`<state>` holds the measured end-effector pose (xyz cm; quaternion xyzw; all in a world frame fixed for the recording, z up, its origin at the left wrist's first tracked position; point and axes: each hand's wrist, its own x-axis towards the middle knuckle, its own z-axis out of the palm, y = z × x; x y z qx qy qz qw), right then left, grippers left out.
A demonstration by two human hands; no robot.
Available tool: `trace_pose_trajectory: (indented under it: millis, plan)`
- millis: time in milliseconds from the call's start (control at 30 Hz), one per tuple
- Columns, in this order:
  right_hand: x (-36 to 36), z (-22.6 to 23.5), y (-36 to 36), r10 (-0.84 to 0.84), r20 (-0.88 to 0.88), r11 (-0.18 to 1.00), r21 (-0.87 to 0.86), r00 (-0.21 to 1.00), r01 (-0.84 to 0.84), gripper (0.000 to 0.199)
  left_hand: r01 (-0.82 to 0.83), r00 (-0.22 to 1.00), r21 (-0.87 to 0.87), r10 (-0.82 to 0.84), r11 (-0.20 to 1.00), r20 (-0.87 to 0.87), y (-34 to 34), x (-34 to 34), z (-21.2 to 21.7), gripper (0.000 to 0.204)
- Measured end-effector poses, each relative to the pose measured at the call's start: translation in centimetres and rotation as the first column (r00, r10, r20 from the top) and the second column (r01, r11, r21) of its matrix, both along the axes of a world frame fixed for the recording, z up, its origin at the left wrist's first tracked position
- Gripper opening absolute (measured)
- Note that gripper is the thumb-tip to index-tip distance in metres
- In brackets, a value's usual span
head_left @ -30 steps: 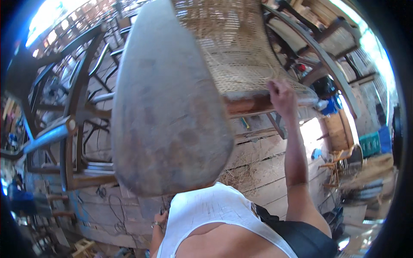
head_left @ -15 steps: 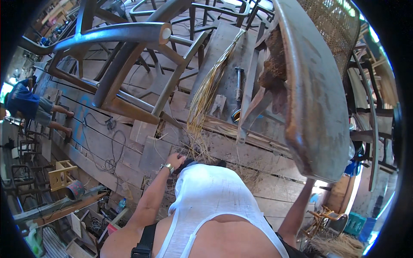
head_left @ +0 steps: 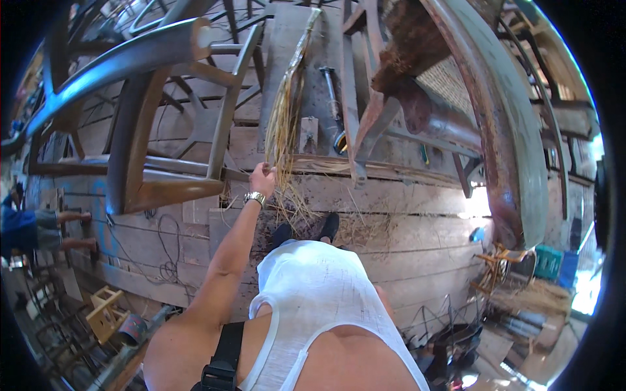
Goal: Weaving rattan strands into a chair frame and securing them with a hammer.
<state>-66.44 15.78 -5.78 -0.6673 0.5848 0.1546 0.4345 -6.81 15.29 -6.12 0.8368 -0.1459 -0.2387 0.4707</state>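
My left hand (head_left: 263, 177), with a metal watch on the wrist, is closed on strands at the lower end of a long bundle of pale cane strands (head_left: 287, 111). The bundle lies along a grey wooden plank bench (head_left: 287, 39), and loose fibres hang and scatter below my hand. A worn chair with a curved grey back (head_left: 515, 143) and a woven cane seat (head_left: 450, 81) looms close at the upper right. My right hand is out of sight. My dark shoes (head_left: 329, 227) stand on the plank floor below the bundle.
A bare wooden chair frame (head_left: 150, 130) fills the upper left. A long metal tool (head_left: 330, 91) lies on the bench. Another person in blue (head_left: 26, 228) crouches at the left edge. A small wooden stool (head_left: 107, 313) stands at lower left, and a green crate (head_left: 549, 262) at right.
My right hand, gripping the chair's wooden rail a second ago, has left the picture. The chair has swung to the right, and my left hand has closed on the cane strands.
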Motion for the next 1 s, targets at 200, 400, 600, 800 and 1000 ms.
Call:
trace_pose_trajectory:
  millis: [200, 400, 600, 800, 1000]
  plan:
    - [-0.3, 6.8, 8.4, -0.531, 0.016, 0.844, -0.085, 0.847, 0.530, 0.024, 0.257, 0.966, -0.140, -0.247, 0.956, 0.081, -5.0, 0.2, 2.5, 0.025]
    - [1.3, 7.3, 14.4, -0.568, -0.007, 0.822, -0.070, 0.823, 0.566, 0.021, 0.326, 0.894, 0.052, -0.325, 0.944, 0.309, -11.6, 1.6, 4.2, 0.031]
    - [-2.8, -2.6, 17.9, -0.138, 0.114, 0.905, -0.388, 0.984, 0.172, 0.028, 0.522, 0.781, 0.257, -0.577, 0.813, 0.238, -13.8, 4.6, 3.3, 0.040]
    - [4.0, 5.8, 9.9, -0.444, 0.086, 0.892, -0.050, 0.892, 0.449, 0.028, 0.605, 0.714, 0.304, -0.671, 0.735, 0.200, -13.8, 6.1, 3.6, 0.034]
    - [0.7, 3.9, 7.6, -0.734, 0.190, 0.664, 0.002, 0.652, 0.748, 0.023, 0.630, 0.710, 0.286, -0.685, 0.722, 0.166, -14.5, 5.9, 2.3, 0.031]
